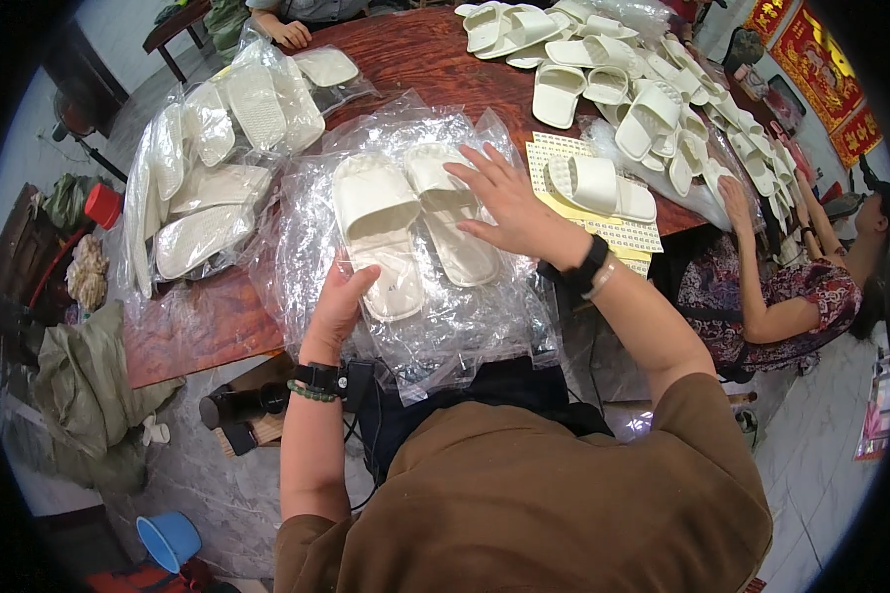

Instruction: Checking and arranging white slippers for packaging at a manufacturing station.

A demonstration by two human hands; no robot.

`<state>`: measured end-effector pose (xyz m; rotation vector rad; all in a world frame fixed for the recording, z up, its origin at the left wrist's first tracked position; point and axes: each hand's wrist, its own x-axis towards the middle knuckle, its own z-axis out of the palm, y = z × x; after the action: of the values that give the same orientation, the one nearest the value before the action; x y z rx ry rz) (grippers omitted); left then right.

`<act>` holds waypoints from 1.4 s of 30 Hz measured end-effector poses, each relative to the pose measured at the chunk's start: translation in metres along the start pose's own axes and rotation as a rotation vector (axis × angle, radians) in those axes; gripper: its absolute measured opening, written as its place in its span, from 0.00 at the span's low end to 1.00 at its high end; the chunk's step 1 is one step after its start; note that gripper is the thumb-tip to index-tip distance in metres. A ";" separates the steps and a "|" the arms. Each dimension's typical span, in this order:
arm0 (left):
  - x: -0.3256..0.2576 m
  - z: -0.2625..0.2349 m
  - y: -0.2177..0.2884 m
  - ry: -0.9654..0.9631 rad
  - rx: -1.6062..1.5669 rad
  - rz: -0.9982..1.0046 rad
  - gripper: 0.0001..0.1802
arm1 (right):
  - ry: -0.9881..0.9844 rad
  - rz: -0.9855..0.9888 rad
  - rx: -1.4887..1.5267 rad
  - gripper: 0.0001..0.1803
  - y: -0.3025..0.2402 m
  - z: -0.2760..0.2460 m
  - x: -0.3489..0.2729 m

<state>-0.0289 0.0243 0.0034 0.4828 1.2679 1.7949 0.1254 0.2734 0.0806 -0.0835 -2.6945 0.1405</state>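
A pair of white open-toed slippers lies before me on a pile of clear plastic bags (307, 232), toes pointing away. At the near left edge of the left slipper (378, 222), my left hand (338, 304) is closed, thumb over the sole's edge and the other fingers mostly hidden. Whether it also grips a bag, I cannot tell. My right hand (504, 203) is open, fingers spread over the upper of the right slipper (457, 237), partly covering it. Clear film seems to lie around both slippers.
Bagged slippers (208, 227) are heaped at the left of the red-brown table (405, 59). Yellow label sheets (618, 235) at right carry a loose slipper (583, 181). Many white slippers (653, 119) fill the far right. A co-worker (771, 267) reaches in there; another person's hand (292, 35) rests opposite.
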 end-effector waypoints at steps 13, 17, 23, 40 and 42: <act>-0.004 0.004 0.001 -0.035 -0.010 0.202 0.64 | 0.290 0.056 0.167 0.11 0.012 0.017 0.008; 0.002 0.005 -0.004 -0.044 -0.103 0.220 0.60 | 0.217 0.112 0.072 0.13 0.025 0.028 -0.006; 0.007 0.011 -0.007 0.015 0.152 0.261 0.52 | 0.165 0.098 0.139 0.16 0.051 0.039 0.002; 0.008 0.005 -0.006 0.018 0.019 0.215 0.42 | -0.274 -0.085 0.289 0.31 -0.088 -0.040 -0.087; 0.008 0.014 -0.005 0.034 0.080 0.209 0.41 | -0.294 -0.021 0.213 0.33 -0.097 -0.035 -0.088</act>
<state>-0.0213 0.0396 0.0027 0.6529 1.3578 1.9371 0.2163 0.1726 0.0862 0.0327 -2.9513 0.4649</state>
